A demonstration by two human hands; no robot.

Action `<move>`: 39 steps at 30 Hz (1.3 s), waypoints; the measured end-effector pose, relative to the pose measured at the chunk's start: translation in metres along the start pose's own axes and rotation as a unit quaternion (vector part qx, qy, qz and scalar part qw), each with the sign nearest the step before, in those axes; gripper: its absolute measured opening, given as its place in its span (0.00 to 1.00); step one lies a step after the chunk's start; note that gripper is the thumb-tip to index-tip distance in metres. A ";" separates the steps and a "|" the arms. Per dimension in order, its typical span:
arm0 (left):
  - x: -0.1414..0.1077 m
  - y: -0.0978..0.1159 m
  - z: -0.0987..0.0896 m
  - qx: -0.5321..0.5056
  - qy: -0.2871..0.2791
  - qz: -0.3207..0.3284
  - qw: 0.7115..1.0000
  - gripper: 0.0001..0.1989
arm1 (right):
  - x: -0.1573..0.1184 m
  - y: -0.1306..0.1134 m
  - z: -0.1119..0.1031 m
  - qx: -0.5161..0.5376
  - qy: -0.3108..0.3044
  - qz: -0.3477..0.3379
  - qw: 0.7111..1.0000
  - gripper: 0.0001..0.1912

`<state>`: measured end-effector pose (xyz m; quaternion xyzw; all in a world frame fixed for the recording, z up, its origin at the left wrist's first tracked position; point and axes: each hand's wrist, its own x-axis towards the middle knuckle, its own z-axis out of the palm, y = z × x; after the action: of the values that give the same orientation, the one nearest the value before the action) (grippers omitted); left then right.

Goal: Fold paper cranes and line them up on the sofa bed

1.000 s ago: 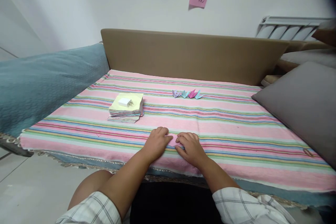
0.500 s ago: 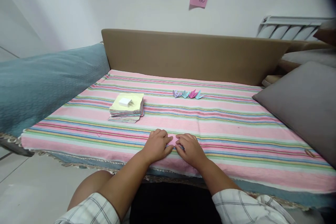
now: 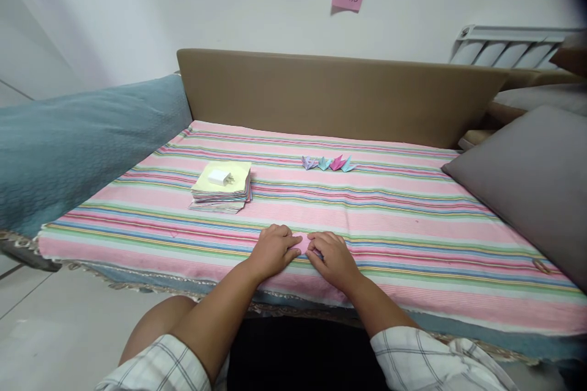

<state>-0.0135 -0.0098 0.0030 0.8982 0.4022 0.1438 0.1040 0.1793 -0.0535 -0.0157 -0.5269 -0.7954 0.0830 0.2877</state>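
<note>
A small piece of pink origami paper [image 3: 301, 244] lies on the striped cloth, mostly covered by my fingers. My left hand [image 3: 274, 249] presses its left side, index finger and thumb closed in over the paper. On the right side, my right hand [image 3: 332, 258] has curled fingers and thumb gripping the paper's edge. How the paper is folded cannot be made out under the hands. Beyond them stands a row of several folded paper cranes: a lilac one [image 3: 309, 163], a magenta one [image 3: 337, 163] and light blue ones [image 3: 347, 165].
A stack of square paper [image 3: 220, 195] sits to the left, topped with a white plug adapter [image 3: 219, 178]. The striped cloth [image 3: 389, 220] covers the seat. A grey cushion [image 3: 527, 183] rests at the right, and a brown backrest [image 3: 321, 98] rises behind.
My left hand has shifted slightly left and its thumb has drawn back, so a bit more of the pink paper shows. My right hand stays nearly in place.
</note>
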 end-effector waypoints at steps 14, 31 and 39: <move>0.000 -0.002 -0.002 -0.057 -0.001 -0.015 0.998 0.08 | 0.001 0.001 -0.001 0.003 -0.016 0.013 1.000 0.07; 0.003 0.005 0.000 -0.011 0.037 -0.066 0.997 0.11 | 0.005 -0.003 0.005 0.027 0.024 0.062 0.997 0.07; 0.005 0.006 0.001 -0.017 0.037 -0.085 0.996 0.10 | 0.009 -0.003 0.008 0.034 0.010 0.095 0.995 0.11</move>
<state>-0.0062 -0.0097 0.0047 0.8527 0.4786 0.1745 0.1158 0.1706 -0.0457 -0.0178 -0.5907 -0.7358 0.1318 0.3040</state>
